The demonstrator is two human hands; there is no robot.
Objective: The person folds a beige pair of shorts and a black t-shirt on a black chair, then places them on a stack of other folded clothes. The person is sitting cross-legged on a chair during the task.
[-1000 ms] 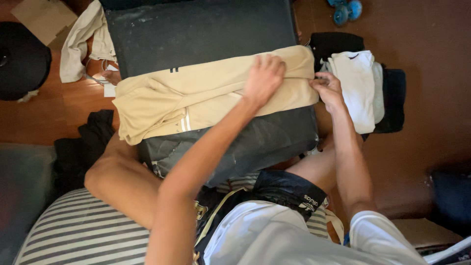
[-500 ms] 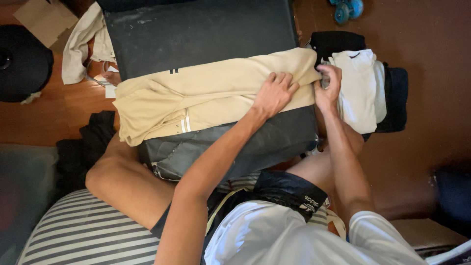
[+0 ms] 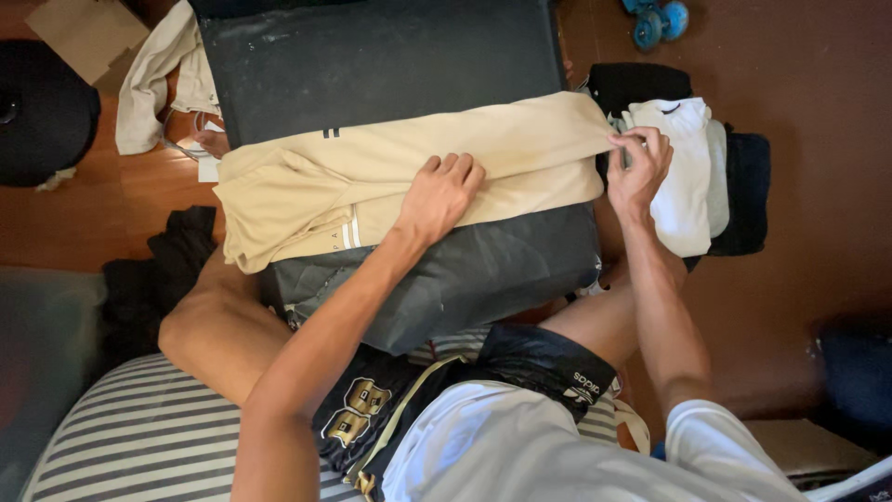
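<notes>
A beige folded garment [image 3: 372,177] lies across a black box-like surface [image 3: 372,65] resting on my knees. My left hand [image 3: 441,191] presses flat on the middle of the garment, fingers together and spread over the cloth. My right hand [image 3: 639,167] pinches the garment's right end at the edge of the black surface. Just beyond that hand sits a stack of folded clothes, with a white piece [image 3: 683,177] on top and dark pieces [image 3: 748,186] beneath.
A light cream garment [image 3: 153,79] lies on the wooden floor at upper left, beside a round black object [image 3: 42,112]. A dark garment [image 3: 149,279] is heaped at left. I sit on a striped cushion [image 3: 139,437]. Blue wheels [image 3: 655,20] rest at the top right.
My left hand has slid leftward along the beige garment, from near its right end to its middle. My right hand stays at the right end, gripping the cloth.
</notes>
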